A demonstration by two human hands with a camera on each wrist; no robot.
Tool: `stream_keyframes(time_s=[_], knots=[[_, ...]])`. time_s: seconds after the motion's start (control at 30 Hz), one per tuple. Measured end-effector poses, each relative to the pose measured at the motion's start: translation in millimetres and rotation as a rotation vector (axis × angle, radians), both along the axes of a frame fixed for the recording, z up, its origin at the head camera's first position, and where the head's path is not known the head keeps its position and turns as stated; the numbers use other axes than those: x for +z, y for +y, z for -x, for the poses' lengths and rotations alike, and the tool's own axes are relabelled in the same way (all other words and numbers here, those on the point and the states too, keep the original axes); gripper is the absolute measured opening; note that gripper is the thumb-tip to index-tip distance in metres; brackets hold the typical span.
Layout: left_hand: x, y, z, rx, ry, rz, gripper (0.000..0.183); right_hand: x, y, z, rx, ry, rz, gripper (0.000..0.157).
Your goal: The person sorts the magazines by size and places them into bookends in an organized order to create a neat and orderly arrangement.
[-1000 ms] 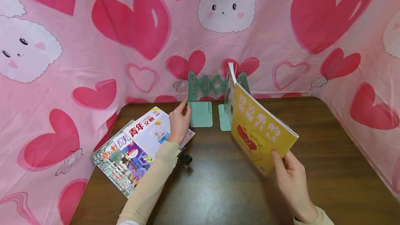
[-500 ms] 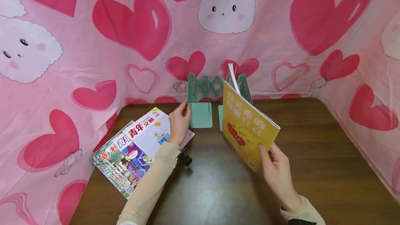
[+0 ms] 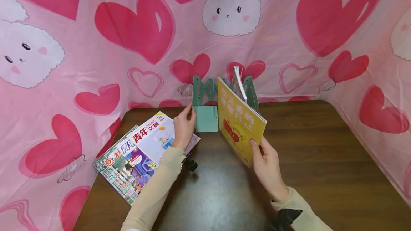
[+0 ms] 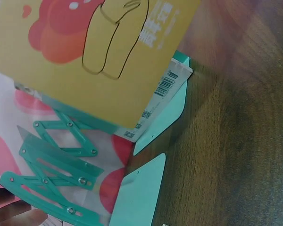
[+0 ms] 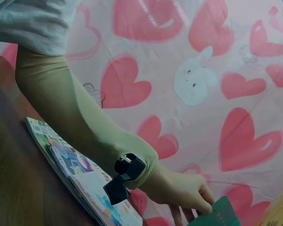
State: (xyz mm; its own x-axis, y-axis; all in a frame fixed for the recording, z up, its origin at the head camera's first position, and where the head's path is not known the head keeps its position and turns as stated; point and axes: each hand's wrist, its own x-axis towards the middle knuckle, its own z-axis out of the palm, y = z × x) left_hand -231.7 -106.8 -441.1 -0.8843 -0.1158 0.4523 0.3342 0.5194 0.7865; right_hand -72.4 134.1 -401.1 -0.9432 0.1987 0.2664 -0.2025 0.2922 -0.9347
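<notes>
My right hand pinches the lower right edge of a yellow magazine, thumb on its cover. The magazine is held upright and slanted in front of a green expandable bookend. Another magazine stands at the bookend's right end, partly hidden by the yellow one. My left hand grips the bookend's left end plate, its fingers at the edge in the right wrist view. In the left wrist view, the yellow magazine overlaps the standing magazine's barcoded white cover, above the base plates.
Several overlapping magazines lie fanned on the left of the dark wooden table, partly under my left forearm. A pink heart-and-rabbit cloth hangs behind the table and along its sides.
My right hand has carried the yellow magazine leftward, from the bookend's right side to in front of its middle, now covering the right base plate. The left hand stays on the bookend.
</notes>
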Motion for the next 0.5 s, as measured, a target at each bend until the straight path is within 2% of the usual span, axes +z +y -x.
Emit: stream_keyframes(time_s=[0.17, 0.37, 0.5], knots=[[-2.4, -0.1, -0.4, 0.000, 0.008, -0.004, 0.042, -2.3, -8.1, 7.3, 0.026, -0.010, 0.036, 0.035], [-3.6, 0.3, 2.6, 0.042, 0.056, 0.045, 0.038, -3.9, -16.2, 15.0, 0.046, 0.011, 0.068, 0.034], [-3.1, 0.6, 2.9, 0.027, 0.048, 0.032, 0.039, -6.6, -20.5, 20.6, 0.051, 0.017, 0.083, 0.037]])
